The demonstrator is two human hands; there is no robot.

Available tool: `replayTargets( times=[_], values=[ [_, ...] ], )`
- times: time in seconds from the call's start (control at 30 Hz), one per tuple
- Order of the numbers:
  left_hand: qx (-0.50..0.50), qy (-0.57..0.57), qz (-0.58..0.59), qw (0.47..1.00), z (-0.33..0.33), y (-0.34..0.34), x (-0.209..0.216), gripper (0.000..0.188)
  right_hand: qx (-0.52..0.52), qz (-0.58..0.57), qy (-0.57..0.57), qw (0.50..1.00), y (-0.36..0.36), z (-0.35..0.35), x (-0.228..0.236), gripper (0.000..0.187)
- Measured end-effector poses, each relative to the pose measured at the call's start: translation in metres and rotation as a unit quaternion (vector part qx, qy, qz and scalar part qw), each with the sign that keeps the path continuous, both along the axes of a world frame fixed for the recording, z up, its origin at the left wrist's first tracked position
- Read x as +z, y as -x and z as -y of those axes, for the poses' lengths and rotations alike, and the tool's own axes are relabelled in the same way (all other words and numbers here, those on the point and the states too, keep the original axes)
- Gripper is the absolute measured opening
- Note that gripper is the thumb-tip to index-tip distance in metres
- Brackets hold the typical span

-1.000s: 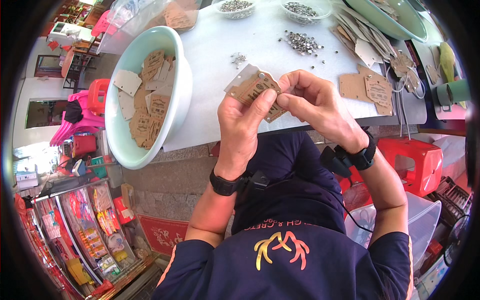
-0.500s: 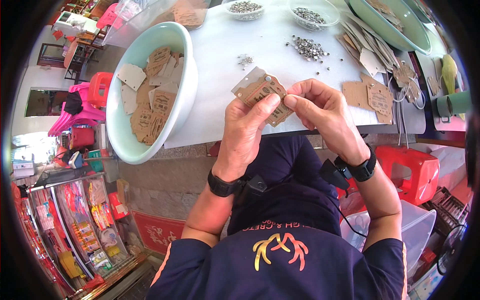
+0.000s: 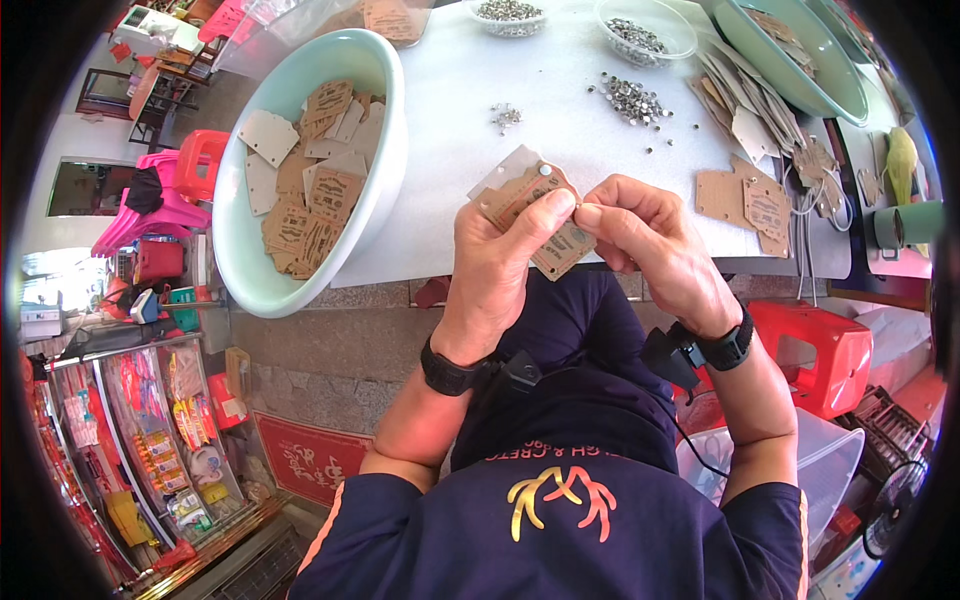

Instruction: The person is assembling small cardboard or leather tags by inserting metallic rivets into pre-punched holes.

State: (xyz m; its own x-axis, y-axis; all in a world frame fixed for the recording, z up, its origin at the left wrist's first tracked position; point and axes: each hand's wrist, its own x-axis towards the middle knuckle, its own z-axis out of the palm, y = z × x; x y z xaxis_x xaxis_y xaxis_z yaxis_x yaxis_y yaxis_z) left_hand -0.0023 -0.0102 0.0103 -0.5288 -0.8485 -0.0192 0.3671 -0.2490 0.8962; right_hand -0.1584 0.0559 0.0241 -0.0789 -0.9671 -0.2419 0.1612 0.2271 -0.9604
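My left hand (image 3: pixel 484 275) is closed on brown printed cardboard tags (image 3: pixel 518 195), its thumb pressed across their face. A greyish-white card (image 3: pixel 512 166) sticks out behind them. One round metal stud (image 3: pixel 544 169) shows near the tags' upper corner. At their right edge, my right hand (image 3: pixel 655 240) pinches thumb and forefinger together beside the left thumb tip; whatever is in that pinch is too small to make out. Beyond the hands, a few small metal pieces (image 3: pixel 506 118) lie on the white tabletop (image 3: pixel 450 150), with a larger heap of metal studs (image 3: pixel 632 101) to their right.
A pale green basin (image 3: pixel 392 190) holding many tags stands at the left. Two clear bowls (image 3: pixel 690 35) of studs sit at the back. On the right are loose tags (image 3: pixel 766 208), a stack of cards (image 3: pixel 750 125), white cords (image 3: pixel 806 240) and another green basin (image 3: pixel 850 95).
The whole view has shifted slightly. Both hands keep the same hold, and the tags have tilted a little between them.
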Motion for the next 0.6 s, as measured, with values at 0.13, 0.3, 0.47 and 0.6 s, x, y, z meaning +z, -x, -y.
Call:
replayTargets(
  times=[0.13,0.3,0.47,0.6],
  values=[
    [-0.001,-0.011,-0.004,1.000,0.001,-0.001,-0.003,0.011,-0.001,0.014,-0.011,1.000,0.000,0.001,-0.001,0.023],
    [-0.031,0.003,0.006,1.000,0.006,-0.007,-0.009,0.012,-0.040,-0.004,0.006,0.999,-0.011,-0.003,0.001,0.017],
    [-0.031,-0.026,0.013,0.999,0.002,-0.011,-0.008,0.015,-0.090,-0.048,0.113,0.988,-0.021,-0.008,-0.013,0.011],
    [-0.035,-0.057,-0.005,0.998,0.001,-0.011,-0.004,0.016,-0.092,-0.059,0.094,0.990,-0.019,-0.010,-0.008,0.012]
  ],
)
